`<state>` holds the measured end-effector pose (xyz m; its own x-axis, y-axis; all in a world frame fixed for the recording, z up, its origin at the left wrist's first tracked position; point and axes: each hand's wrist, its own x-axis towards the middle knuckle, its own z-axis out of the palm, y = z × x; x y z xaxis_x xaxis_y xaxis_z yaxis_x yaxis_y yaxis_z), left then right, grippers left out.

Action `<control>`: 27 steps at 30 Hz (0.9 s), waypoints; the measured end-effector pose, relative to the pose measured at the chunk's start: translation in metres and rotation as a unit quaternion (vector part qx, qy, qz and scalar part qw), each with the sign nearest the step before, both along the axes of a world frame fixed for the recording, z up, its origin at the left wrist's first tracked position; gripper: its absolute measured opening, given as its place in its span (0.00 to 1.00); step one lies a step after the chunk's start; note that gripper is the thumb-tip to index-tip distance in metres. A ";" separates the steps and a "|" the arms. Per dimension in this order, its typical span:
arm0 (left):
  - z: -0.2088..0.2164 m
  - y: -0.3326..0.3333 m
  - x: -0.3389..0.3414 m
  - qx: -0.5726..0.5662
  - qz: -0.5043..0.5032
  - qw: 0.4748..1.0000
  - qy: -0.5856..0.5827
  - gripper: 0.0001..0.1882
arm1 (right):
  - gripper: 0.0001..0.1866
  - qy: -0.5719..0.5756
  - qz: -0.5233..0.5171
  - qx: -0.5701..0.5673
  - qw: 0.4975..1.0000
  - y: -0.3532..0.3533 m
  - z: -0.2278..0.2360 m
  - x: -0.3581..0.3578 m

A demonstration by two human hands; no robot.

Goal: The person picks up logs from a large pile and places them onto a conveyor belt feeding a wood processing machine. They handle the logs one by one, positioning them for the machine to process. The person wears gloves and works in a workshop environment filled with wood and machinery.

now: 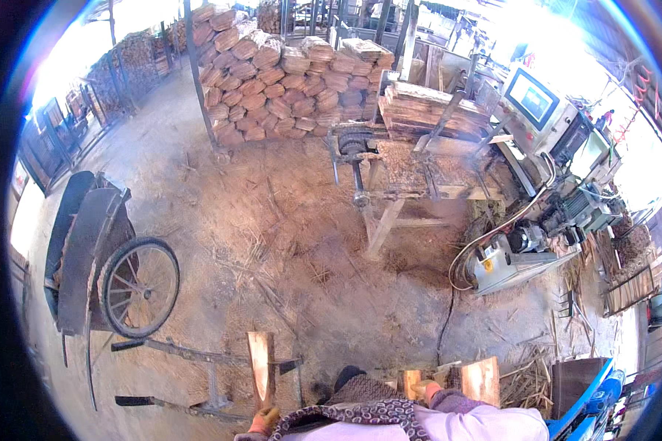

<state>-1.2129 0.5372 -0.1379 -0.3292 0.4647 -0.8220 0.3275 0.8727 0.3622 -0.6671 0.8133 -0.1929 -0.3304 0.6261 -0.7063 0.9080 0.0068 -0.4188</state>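
Note:
My left hand (pixel 265 421), in an orange glove, is closed round the lower end of a short wooden plank (pixel 261 364). The plank stands upright, with pale wood down its middle and darker edges. My right hand (pixel 428 391), also gloved, is at the lower edge, its fingers closed against a small yellowish piece of wood (pixel 410 381). Just right of that hand is a wider piece of split wood (pixel 481 379). My sleeves and a patterned garment hide part of both hands.
A two-wheeled cart (pixel 88 257) stands at left, its handles (pixel 176 351) reaching toward me. Ahead is a wooden bench (pixel 401 180) under stacked boards (pixel 430 110), near a machine with a screen (pixel 533 99). Stacked wood (pixel 279 88) stands behind. A blue machine (pixel 599 397) is at lower right.

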 end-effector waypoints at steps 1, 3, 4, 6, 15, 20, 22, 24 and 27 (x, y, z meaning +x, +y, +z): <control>0.004 0.011 -0.012 0.010 0.022 1.000 0.017 0.17 | 0.26 -0.009 0.016 -0.013 1.000 0.016 0.003 -0.011; 0.013 0.030 -0.037 0.021 0.075 0.995 0.057 0.17 | 0.25 -0.017 0.055 -0.005 0.998 0.060 0.032 -0.054; 0.017 0.049 -0.049 0.030 0.090 0.993 0.068 0.17 | 0.25 -0.012 0.039 -0.031 0.999 0.089 0.032 -0.066; 0.021 0.101 -0.071 0.044 0.100 0.991 0.082 0.17 | 0.29 0.004 0.047 -0.037 0.998 0.152 0.017 -0.091; 0.076 0.465 -0.095 0.107 -0.046 0.992 0.056 0.19 | 0.38 0.136 -0.017 0.059 0.989 0.414 0.043 -0.233; 0.089 0.603 -0.114 0.138 -0.138 0.980 0.032 0.20 | 0.40 0.082 0.000 0.070 0.994 0.487 0.058 -0.281; 0.089 0.631 -0.146 0.133 -0.141 0.980 0.034 0.21 | 0.38 0.066 0.018 0.069 0.995 0.502 0.026 -0.313; 0.087 0.672 -0.171 0.130 -0.164 0.977 0.037 0.21 | 0.37 0.094 0.036 0.064 0.993 0.513 0.019 -0.323; 0.075 0.739 -0.201 0.124 -0.227 0.965 0.030 0.22 | 0.38 0.049 0.022 0.046 0.998 0.525 -0.014 -0.309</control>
<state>-1.4135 1.2763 -0.0629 -0.0882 0.7526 -0.6526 0.6831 0.5225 0.5102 -0.9765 1.3387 -0.2069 -0.4234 0.6702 -0.6096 0.8607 0.0875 -0.5016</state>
